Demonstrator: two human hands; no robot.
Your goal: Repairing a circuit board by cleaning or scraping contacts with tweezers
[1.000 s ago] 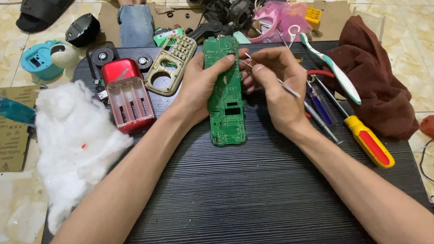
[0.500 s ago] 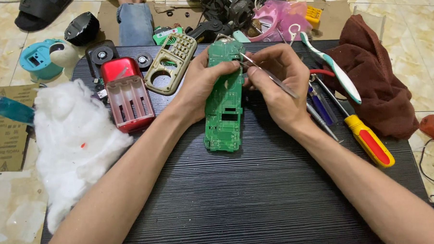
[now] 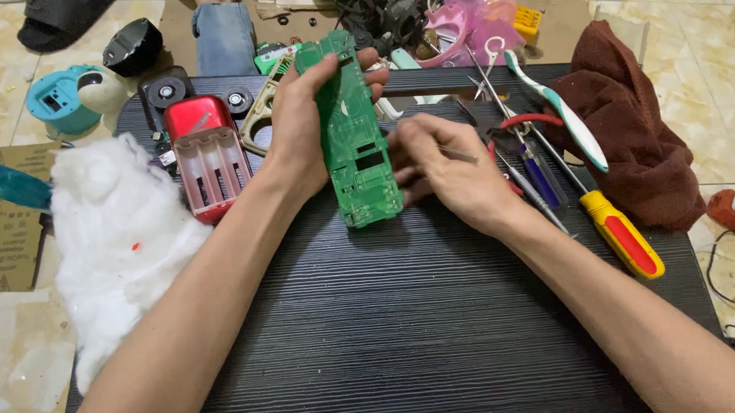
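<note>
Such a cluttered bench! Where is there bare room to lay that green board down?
The black ribbed table is bare in front, between the forearms, below the green circuit board. It is crowded elsewhere: white stuffing and a red battery case by the left hand, screwdrivers and a brown cloth beyond the right hand, parts along the far edge.

A home repair spot on a tiled floor [image 3: 705, 81]: low black table [image 3: 404, 311], screwdrivers [image 3: 621, 238], scattered gadget parts [image 3: 207, 155].
</note>
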